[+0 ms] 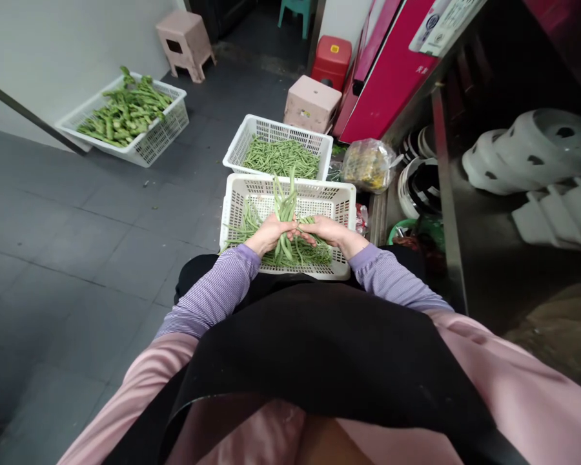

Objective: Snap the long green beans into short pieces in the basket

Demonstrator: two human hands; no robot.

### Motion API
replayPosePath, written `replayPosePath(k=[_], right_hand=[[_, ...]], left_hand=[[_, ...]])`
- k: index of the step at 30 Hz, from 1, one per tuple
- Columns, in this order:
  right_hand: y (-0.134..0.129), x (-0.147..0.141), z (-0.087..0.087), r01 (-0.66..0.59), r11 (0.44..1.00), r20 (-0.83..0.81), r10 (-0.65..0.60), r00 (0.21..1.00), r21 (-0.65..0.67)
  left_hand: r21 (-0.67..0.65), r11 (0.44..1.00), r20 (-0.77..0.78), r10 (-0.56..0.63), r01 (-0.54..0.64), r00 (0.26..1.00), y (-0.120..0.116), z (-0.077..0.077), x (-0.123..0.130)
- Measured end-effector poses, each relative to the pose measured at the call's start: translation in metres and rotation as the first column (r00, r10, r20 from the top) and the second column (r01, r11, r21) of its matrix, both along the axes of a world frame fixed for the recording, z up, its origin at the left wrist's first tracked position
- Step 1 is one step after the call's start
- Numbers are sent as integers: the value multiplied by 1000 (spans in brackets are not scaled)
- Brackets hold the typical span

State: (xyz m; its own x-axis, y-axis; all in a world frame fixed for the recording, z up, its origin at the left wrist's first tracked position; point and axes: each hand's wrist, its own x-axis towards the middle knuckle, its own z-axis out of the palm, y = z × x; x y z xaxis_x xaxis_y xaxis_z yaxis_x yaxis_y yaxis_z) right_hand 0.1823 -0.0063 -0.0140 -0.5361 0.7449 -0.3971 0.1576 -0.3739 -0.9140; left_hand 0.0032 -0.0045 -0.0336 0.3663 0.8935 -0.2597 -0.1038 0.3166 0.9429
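Note:
My left hand [272, 233] is closed around a bunch of long green beans [285, 203] whose ends stick up past my fingers. Close beside it, my right hand [325, 230] has its thumb and fingers pinched together at the bunch; the exact piece between them is too small to make out, but it looks like a bean. Both hands are over a white plastic basket [350, 216] in front of my lap. Long uncut beans [300, 255] lie in its near part. Just beyond, a second white basket [229, 152] holds short bean pieces [281, 155].
At the far left a white basket [148, 152] of thick green stems stands by the wall. Pink stools [312, 103] and a red stool [331, 61] are ahead. On the right are a filled plastic bag [370, 166], stacked dishes [411, 187] and a metal shelf edge [448, 200].

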Motion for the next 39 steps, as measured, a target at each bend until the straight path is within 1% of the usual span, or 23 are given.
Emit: replayPosePath(k=[1, 3, 5, 6, 7, 8, 9, 10, 11, 13, 15, 17, 19, 22, 24, 26, 28, 30, 32, 33, 35, 36, 39], right_hand=[[1, 1, 1, -30, 999, -22, 29, 999, -42], [0, 0, 0, -31, 992, -55, 25, 998, -125], [-1, -5, -4, 60, 992, -36, -65, 997, -114], [-1, -7, -6, 138, 988, -2, -139, 990, -65], [0, -9, -8, 223, 975, 38, -222, 974, -1], [2, -9, -9, 303, 951, 75, -307, 949, 61], [4, -9, -11, 368, 925, 101, -377, 921, 97], [6, -7, -12, 419, 903, 115, -428, 897, 96], [8, -5, -12, 450, 892, 118, -453, 884, 53], [6, -1, -14, 434, 892, 67, -429, 901, -123], [-2, 0, -15, 345, 893, -11, -364, 931, -290], [-14, -5, -16, 247, 907, -76, -288, 954, -341], [-25, -12, -15, 174, 942, -110, -212, 971, -287], [-30, -18, -12, 147, 981, -61, -156, 986, -126], [-28, -16, -12, 191, 981, 36, -190, 981, -36], [-24, -11, -17, 252, 968, 134, -250, 959, 7], [-20, -7, -26, 321, 946, 202, -321, 925, 33], [-16, -1, -39, 396, 916, 234, -400, 886, 64], [-14, 6, -53, 507, 858, 232, -510, 828, 80], [-13, 11, -60, 565, 823, 226, -562, 795, 61], [-12, 23, -69, 636, 771, 233, -616, 752, -16], [-12, 29, -71, 634, 771, 249, -604, 757, -59], [-10, 36, -65, 512, 845, 253, -467, 847, -155]], left_hand=[[2, 1000, 16, -18, 18, 1000, 0, 0, -1], [91, 995, -68, -29, 36, 997, 0, 0, -3], [238, 971, -234, 39, 18, 972, 0, -1, -3], [295, 955, -299, 94, -2, 950, 0, -3, -3], [317, 948, -334, 143, -32, 932, 1, -5, -3], [299, 951, -331, 185, -83, 925, 3, -6, -3], [239, 959, -285, 217, -150, 934, 5, -8, -3], [140, 967, -207, 241, -215, 948, 7, -8, -4], [17, 965, -106, 262, -262, 959, 10, -8, -6], [-207, 936, 110, 312, -285, 944, 16, -5, -9], [-323, 912, 273, 345, -252, 898, 20, 1, -13], [-352, 910, 361, 349, -220, 865, 21, 7, -14], [-355, 914, 394, 339, -199, 854, 21, 9, -14], [-322, 915, 331, 349, -243, 877, 20, 7, -14], [-221, 916, 206, 380, -335, 902, 21, 4, -16], [-67, 907, 63, 419, -415, 906, 21, 0, -19], [57, 902, -40, 429, -427, 902, 20, -2, -22], [126, 905, -88, 419, -407, 904, 17, -1, -23], [179, 898, -101, 423, -402, 900, 14, 3, -23], [197, 894, -99, 427, -403, 899, 12, 5, -22], [181, 899, -67, 417, -399, 907, 9, 9, -20], [134, 914, -35, 391, -383, 920, 8, 10, -19], [-84, 964, 95, 260, -252, 961, 6, 10, -14]])
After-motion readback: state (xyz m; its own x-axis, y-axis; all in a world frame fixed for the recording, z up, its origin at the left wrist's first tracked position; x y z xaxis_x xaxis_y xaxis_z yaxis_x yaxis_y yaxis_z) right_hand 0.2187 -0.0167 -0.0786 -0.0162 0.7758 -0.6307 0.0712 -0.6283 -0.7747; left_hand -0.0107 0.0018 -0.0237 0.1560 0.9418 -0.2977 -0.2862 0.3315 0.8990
